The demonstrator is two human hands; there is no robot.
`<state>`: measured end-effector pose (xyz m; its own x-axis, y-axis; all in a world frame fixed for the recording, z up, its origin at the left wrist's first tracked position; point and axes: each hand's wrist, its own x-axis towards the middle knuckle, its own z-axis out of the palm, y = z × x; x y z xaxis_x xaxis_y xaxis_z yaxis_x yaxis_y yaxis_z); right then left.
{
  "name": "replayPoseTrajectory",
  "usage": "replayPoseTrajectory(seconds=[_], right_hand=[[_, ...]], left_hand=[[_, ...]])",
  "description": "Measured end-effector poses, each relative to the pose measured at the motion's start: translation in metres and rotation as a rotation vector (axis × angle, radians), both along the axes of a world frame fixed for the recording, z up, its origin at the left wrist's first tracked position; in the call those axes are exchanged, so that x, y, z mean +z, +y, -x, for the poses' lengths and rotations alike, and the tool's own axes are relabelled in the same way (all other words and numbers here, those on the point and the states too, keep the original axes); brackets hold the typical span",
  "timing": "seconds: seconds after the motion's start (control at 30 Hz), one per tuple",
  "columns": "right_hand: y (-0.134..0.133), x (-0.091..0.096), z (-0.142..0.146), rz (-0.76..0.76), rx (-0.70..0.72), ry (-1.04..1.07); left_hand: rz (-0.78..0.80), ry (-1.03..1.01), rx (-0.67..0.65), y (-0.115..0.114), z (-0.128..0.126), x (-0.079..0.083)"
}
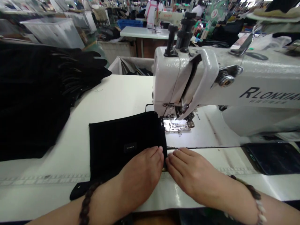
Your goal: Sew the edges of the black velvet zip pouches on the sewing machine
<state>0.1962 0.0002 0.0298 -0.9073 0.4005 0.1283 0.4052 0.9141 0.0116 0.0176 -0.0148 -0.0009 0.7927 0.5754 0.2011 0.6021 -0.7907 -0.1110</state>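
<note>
A black fabric piece with a small dark label lies flat on the white sewing table. Its right edge runs up to the lit presser foot of a white sewing machine. My left hand presses on the fabric near that edge, fingers bent and held together. Just right of the edge, my right hand has its fingers closed against the fabric's side. A short bit of gold zipper teeth shows between my hands. Both sets of fingertips partly hide what they grip.
A large pile of black fabric pieces covers the table's left side. On the right lies a dark phone. A measuring tape strip runs along the front. Behind stand a white bin and another sewing table.
</note>
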Motion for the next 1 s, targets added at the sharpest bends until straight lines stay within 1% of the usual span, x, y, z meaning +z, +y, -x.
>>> replayPoseTrajectory(seconds=[0.1,0.2,0.43,0.47,0.53,0.63,0.7,0.77,0.8,0.9,0.93,0.97,1.0], right_hand=[[0.012,0.000,0.003,-0.051,-0.004,-0.018],[0.023,-0.004,0.006,-0.084,-0.020,-0.015],[0.045,-0.012,0.005,-0.106,-0.099,-0.038],[0.047,-0.012,0.003,-0.120,-0.129,-0.027],[0.051,-0.014,-0.001,-0.156,-0.225,0.019],[0.058,-0.019,-0.007,-0.192,-0.423,0.115],[0.064,-0.022,-0.009,-0.130,-0.495,0.131],[0.070,-0.021,-0.011,0.010,-0.475,0.121],[0.073,-0.018,-0.013,0.107,-0.432,0.113],[0.077,-0.001,-0.026,0.402,-0.233,0.062],[0.076,0.005,-0.031,0.472,-0.181,0.034],[0.075,0.009,-0.035,0.513,-0.158,0.014],[0.072,0.013,-0.038,0.519,-0.169,0.016]], left_hand=[[0.009,-0.017,-0.007,0.014,0.000,0.002],[-0.005,-0.028,-0.013,0.027,0.000,0.000],[-0.033,0.056,-0.050,0.053,0.004,-0.001],[-0.010,0.060,-0.047,0.056,0.004,0.000],[0.088,0.028,-0.019,0.065,0.006,0.003],[0.346,-0.137,0.120,0.082,0.011,0.011],[0.527,-0.272,0.204,0.092,0.016,0.017],[0.625,-0.346,0.221,0.097,0.020,0.021],[0.613,-0.333,0.204,0.097,0.021,0.022],[0.469,-0.163,0.101,0.084,0.020,0.018],[0.421,-0.100,0.064,0.077,0.019,0.016],[0.369,-0.039,0.030,0.070,0.017,0.012],[0.315,0.019,0.002,0.064,0.016,0.009]])
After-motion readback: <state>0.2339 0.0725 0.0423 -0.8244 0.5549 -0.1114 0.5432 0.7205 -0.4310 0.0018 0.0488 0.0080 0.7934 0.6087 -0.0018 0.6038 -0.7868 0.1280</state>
